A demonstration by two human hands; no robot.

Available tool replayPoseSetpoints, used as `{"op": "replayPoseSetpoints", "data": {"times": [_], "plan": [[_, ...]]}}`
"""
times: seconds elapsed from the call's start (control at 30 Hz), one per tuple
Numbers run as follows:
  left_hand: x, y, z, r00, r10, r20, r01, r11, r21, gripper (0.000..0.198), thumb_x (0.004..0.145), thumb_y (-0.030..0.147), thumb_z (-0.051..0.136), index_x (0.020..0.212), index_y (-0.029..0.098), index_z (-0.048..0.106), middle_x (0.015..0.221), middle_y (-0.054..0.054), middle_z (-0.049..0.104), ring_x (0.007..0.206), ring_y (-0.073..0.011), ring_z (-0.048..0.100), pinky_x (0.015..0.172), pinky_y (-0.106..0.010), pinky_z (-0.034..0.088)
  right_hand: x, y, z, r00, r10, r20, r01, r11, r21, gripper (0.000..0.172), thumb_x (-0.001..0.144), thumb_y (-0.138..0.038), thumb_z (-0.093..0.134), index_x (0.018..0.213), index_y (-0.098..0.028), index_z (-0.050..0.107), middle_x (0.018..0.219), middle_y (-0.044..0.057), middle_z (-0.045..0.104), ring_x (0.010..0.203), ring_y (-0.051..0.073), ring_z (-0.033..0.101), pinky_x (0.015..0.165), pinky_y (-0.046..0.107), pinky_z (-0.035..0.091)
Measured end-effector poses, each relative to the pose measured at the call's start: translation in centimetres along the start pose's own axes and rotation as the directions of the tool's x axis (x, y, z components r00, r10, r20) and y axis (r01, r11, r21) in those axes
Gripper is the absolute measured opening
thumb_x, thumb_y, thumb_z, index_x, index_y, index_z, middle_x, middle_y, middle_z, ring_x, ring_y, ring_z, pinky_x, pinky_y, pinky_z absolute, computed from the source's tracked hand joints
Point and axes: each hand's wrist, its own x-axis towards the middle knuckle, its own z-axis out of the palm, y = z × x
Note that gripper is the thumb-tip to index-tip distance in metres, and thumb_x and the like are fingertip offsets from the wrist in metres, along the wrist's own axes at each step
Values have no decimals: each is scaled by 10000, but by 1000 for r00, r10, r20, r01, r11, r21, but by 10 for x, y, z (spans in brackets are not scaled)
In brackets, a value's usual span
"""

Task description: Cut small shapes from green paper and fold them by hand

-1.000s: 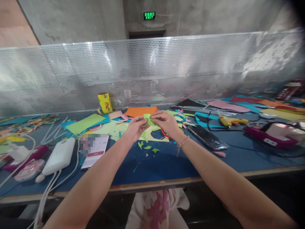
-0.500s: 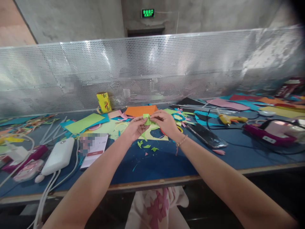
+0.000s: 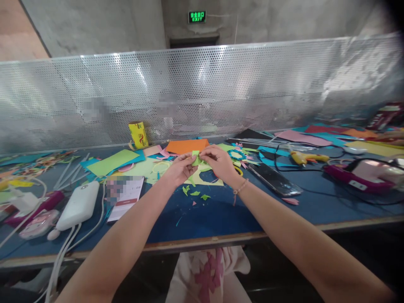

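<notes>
Between my two hands, above the middle of the blue table point(image 3: 221, 219), is a small light green paper piece point(image 3: 196, 157). My left hand point(image 3: 183, 169) pinches its left side. The fingertips of my right hand point(image 3: 219, 163) are closed on its right side, and a bracelet circles that wrist. Several small green paper scraps point(image 3: 195, 193) lie on the table just below my hands. Behind them are an orange sheet point(image 3: 186, 146) and a pale yellow-green sheet with cut-out curves point(image 3: 217, 182).
White power bank point(image 3: 78, 205) with cables and a lit phone point(image 3: 128, 198) lie left. A dark phone point(image 3: 274, 180), a yellow glue gun point(image 3: 307, 158) and a purple power strip point(image 3: 356, 179) lie right. Behind stand a yellow packet point(image 3: 138, 134) and a perforated metal screen point(image 3: 202, 92).
The green paper piece is turned slightly between my fingers and shows a little taller. My hands have stayed almost in place.
</notes>
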Motion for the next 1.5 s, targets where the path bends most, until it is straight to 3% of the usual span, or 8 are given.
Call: {"op": "replayPoseSetpoints", "data": {"times": [0.3,0.53,0.67,0.9,1.1,1.3,1.5], "plan": [[0,0,-1,1000,18,24,-18,1000,-7,121,626,107,665,650,148,553,638,37,593,598,-52,567,694,-229,479,1,-2,0,1000,13,25,-13,1000,-13,76,776,-207,513,721,-189,563,769,16,532,743,127,517,662,275,433],[1,3,-1,990,140,8,-140,987,81,256,612,91,665,841,167,579,657,15,605,617,-94,584,686,-279,479,3,-3,-2,998,55,17,-54,998,-40,75,761,-188,518,694,-181,552,743,18,541,697,121,507,642,273,430],[1,2,-1,984,176,-19,-174,979,102,280,592,82,676,832,170,562,648,20,608,608,-97,586,697,-296,477,2,-1,-1,997,73,-3,-73,997,-27,60,758,-201,532,743,-184,588,762,23,565,675,115,521,636,271,443],[-1,3,2,991,128,-38,-127,992,23,124,612,76,657,644,128,548,634,17,607,604,-63,574,696,-228,470,-1,-3,-2,1000,-13,19,14,999,-47,170,776,-209,520,869,-221,662,886,55,585,842,156,551,738,332,460],[1,7,1,992,123,-41,-125,992,-32,97,626,81,637,667,127,561,681,-1,625,634,-73,583,673,-212,465,-2,-4,-6,965,-199,171,223,966,-133,319,741,-244,572,1058,-265,598,1032,67,550,993,188,506,859,397,430],[-1,8,3,992,121,-17,-121,993,2,70,634,92,633,670,125,584,688,-16,629,637,-85,584,668,-220,466,0,-2,-7,957,-267,109,284,939,-195,253,785,-128,465,923,-260,633,916,37,598,887,162,541,813,363,446],[-3,7,3,994,108,-1,-107,993,41,46,639,119,635,666,137,603,692,-13,640,642,-85,584,675,-216,465,1,-4,-7,953,-277,119,297,932,-208,183,785,-139,473,859,-228,615,864,50,565,853,175,526,779,367,444]]}}
